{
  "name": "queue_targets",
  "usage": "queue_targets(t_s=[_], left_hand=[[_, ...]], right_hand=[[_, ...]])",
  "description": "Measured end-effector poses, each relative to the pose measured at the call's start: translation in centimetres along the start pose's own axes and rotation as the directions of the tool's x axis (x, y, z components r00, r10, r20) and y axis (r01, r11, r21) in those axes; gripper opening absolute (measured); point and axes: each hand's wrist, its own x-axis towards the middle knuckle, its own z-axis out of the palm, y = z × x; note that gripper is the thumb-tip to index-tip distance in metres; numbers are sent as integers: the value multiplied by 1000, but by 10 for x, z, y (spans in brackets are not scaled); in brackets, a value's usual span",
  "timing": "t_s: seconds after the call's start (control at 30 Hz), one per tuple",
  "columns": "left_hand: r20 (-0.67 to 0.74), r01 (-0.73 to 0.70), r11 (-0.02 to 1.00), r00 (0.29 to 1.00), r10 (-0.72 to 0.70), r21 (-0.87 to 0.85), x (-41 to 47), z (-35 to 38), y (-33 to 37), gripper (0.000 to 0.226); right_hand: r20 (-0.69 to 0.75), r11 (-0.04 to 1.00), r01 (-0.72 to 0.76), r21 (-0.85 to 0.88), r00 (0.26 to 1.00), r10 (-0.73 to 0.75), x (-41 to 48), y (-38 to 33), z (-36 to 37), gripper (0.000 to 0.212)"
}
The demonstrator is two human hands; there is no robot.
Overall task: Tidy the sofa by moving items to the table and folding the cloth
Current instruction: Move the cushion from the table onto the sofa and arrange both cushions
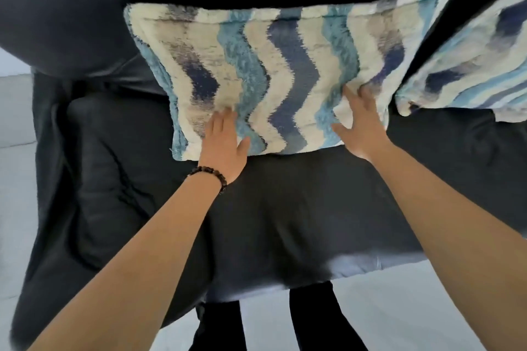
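Pressing on a shaggy cushion [288, 65] with both palms, a person leans over a black leather sofa [285, 222]. The cushion, banded in wavy cream, teal and navy stripes, leans against the sofa back at twelve o'clock, its lower edge resting on the seat.

The left hand [225, 145] lies flat on the cushion's lower left part, at about eleven o'clock from the middle of the view. Its fingers are straight and close together, the tips sunk in the pile, the thumb out to the side; it holds nothing. A dark beaded bracelet [209, 175] circles that wrist.

The right hand [362, 125] rests on the cushion's lower right corner, at about one o'clock. Its fingers are spread wide, the tips pushed into the pile and the thumb splayed toward the left hand; it does not close round the fabric.

A second cushion [470, 65] of the same pattern leans at two o'clock, just beside the first. Pale floor [399, 308] shows at six o'clock, with the person's dark trouser legs [313, 322] standing against the seat front.
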Motion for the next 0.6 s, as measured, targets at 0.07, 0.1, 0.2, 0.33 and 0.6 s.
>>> queue_targets(t_s=[0.07, 0.1, 0.2, 0.33, 0.6], left_hand=[[-64, -30, 998, 997, 34, 52, 2, -3, 1, 63], [-132, -41, 994, 990, 53, 98, 3, -8, 2, 65], [-351, 25, 972, 934, 60, 233, 15, -38, 5, 78], [-316, 29, 908, 942, 116, 419, 51, -86, 10, 108], [-227, 9, 869, 966, 119, 494, 54, -78, 21, 78]], right_hand=[[5, 999, 25, 21, 1000, -26, 8, 2, -2, 72], [-34, 998, 52, 35, 998, -50, 10, 1, -5, 69], [-234, 994, 110, -7, 966, -109, 12, -4, -16, 66], [-371, 951, 89, -296, 907, -200, 25, -19, -32, 105], [-427, 955, 161, -248, 867, -257, 42, -16, -51, 28]])
